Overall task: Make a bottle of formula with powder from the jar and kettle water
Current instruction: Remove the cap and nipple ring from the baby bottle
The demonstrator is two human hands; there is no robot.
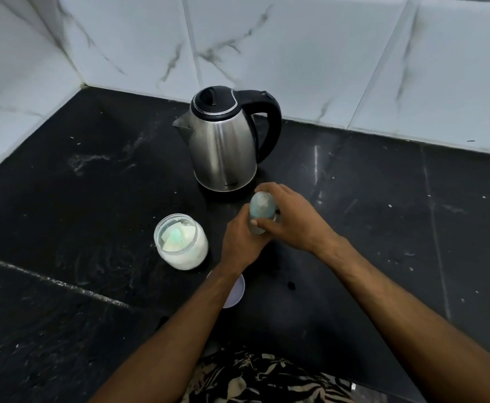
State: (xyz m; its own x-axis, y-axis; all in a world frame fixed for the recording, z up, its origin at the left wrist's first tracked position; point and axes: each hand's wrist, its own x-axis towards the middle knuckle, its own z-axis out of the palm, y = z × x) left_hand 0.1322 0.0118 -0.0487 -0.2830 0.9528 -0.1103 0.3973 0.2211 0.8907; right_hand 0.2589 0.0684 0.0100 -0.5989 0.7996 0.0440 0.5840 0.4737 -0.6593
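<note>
Both hands are on the bottle (262, 212), which stands on the black counter (383, 199) just in front of the kettle (223, 141), well in from every edge. The left hand (242, 242) wraps the body low down while the right hand (293, 219) curls over the clear cap at the top — twisting it on or off, I cannot tell which. I'd judge the task is at one of its ends; the bottle's contents are hidden by the fingers. The jar (181, 241) stands open nearer the counter's left side, half full of white powder with a pale green scoop lying in it. A round lid (236, 289) lies flat toward the front edge, partly under the left forearm. The kettle's lid is down — water level unseen.
</note>
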